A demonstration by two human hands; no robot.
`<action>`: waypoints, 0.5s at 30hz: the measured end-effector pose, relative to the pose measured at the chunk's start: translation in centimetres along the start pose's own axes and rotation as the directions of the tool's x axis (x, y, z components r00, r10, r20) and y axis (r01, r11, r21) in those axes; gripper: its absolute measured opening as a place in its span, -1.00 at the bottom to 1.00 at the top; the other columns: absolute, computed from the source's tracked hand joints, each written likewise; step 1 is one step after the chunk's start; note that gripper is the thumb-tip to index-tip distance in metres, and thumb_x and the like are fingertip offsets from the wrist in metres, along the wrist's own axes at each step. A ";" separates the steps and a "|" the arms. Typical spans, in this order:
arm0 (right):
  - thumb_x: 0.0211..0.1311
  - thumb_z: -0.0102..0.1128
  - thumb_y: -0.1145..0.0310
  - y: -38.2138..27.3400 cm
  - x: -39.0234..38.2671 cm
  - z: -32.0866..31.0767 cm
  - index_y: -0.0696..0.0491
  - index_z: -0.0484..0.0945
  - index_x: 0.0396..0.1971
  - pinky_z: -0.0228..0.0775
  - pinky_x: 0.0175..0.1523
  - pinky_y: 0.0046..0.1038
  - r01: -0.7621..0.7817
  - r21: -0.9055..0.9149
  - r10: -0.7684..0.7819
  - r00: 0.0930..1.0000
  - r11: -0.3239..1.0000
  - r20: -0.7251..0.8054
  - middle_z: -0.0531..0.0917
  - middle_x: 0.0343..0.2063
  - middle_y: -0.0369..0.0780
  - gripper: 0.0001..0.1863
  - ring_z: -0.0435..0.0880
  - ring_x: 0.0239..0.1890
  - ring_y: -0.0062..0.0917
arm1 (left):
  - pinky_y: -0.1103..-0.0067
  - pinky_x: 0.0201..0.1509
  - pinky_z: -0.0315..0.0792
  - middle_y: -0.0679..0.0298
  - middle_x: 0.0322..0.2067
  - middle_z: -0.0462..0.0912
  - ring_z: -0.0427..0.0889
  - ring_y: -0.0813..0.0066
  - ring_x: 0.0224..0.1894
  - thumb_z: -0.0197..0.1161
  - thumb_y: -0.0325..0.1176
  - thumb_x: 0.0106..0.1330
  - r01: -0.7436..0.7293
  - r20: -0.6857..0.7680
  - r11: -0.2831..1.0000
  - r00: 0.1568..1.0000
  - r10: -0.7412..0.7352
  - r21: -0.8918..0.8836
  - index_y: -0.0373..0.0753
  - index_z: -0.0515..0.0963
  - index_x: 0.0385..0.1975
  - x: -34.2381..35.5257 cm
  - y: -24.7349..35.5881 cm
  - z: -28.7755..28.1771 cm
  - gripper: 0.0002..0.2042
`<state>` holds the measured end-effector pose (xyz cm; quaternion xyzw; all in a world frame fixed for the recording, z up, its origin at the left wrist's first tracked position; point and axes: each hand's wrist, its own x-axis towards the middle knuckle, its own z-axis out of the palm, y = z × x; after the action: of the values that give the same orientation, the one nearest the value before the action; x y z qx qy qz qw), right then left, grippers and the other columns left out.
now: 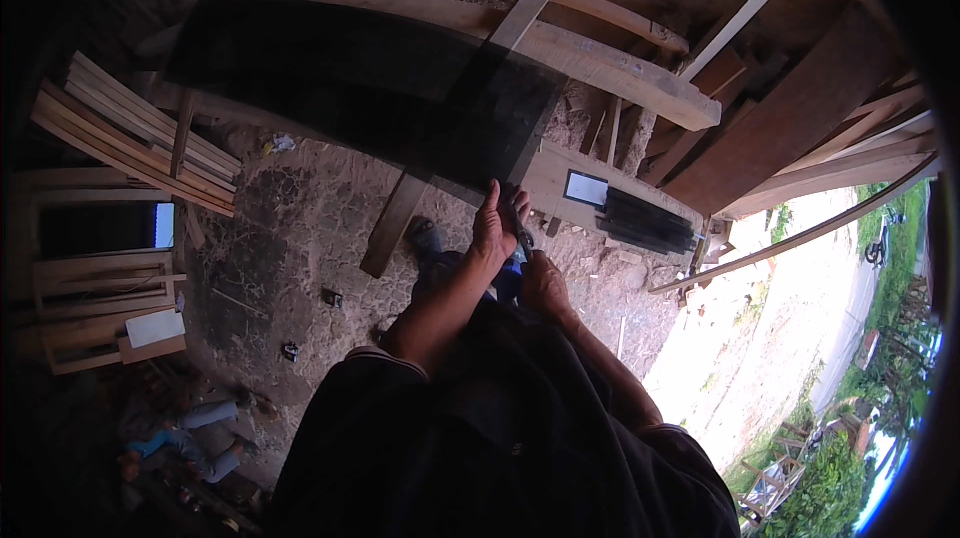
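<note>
A large dark translucent sheet [350, 58] lies across timber supports at the top centre. At its near right edge, my left hand [497, 223] has its thumb up and fingers curled at the corner, closed around a small dark metal tool [522, 238], whose kind I cannot make out. Just below and to the right, my right hand [546, 288] is closed on the lower end of the same tool. Several narrow dark strips [645, 224] and a small pale pane [586, 188] rest on the plank [555, 158] to the right.
Stacked slats [140, 128] and wooden frames [105, 313] are at the left. A person in a blue top [165, 443] sits low at the lower left. Boards [775, 108] lean at the upper right, near bright ground outside. A plank [390, 228] juts toward my feet.
</note>
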<state>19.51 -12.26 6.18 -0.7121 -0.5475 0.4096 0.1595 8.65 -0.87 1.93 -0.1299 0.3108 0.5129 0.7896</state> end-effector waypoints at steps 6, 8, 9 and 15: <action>0.25 0.05 0.31 -0.3 0.0 0.0 0.15 0.36 -0.17 0.34 -0.15 0.07 -0.011 -0.038 0.011 1.000 0.999 0.003 0.55 -0.29 0.14 -0.75 0.53 -0.22 0.15 | 0.41 0.17 0.33 0.29 -0.29 0.64 0.57 0.40 -0.19 0.33 0.05 0.20 0.000 0.002 1.000 1.000 0.000 0.013 -0.21 0.54 -0.23 -0.3 0.1 0.2 -0.58; 0.25 0.06 0.31 -0.3 0.1 0.1 0.14 0.36 -0.16 0.35 -0.14 0.06 -0.017 -0.053 0.017 1.000 0.998 0.003 0.55 -0.28 0.13 -0.74 0.54 -0.21 0.14 | 0.41 0.17 0.34 0.29 -0.28 0.64 0.58 0.40 -0.19 0.33 0.04 0.20 0.000 0.000 1.000 1.000 0.000 0.018 -0.21 0.54 -0.22 -0.3 0.2 0.2 -0.59; 0.25 0.06 0.31 -0.2 0.1 0.1 0.14 0.37 -0.15 0.35 -0.13 0.06 -0.018 -0.064 0.018 1.000 0.998 0.002 0.55 -0.28 0.13 -0.74 0.54 -0.21 0.13 | 0.41 0.18 0.34 0.28 -0.26 0.63 0.58 0.40 -0.18 0.33 0.04 0.21 -0.002 -0.003 1.000 1.000 0.002 0.023 -0.21 0.54 -0.22 -0.3 0.2 0.2 -0.59; 0.23 0.07 0.33 -0.8 0.4 -0.6 0.13 0.37 -0.17 0.36 -0.13 0.05 -0.024 -0.073 0.025 0.999 0.997 0.020 0.55 -0.30 0.11 -0.75 0.54 -0.19 0.12 | 0.39 0.18 0.36 0.28 -0.24 0.65 0.60 0.38 -0.14 0.32 0.02 0.22 -0.020 0.000 1.000 1.000 0.020 0.001 -0.22 0.54 -0.20 0.1 0.1 -0.4 -0.59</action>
<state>19.48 -11.48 6.94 -0.7198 -0.5548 0.3987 0.1229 8.42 -0.93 1.53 -0.1263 0.3124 0.5208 0.7844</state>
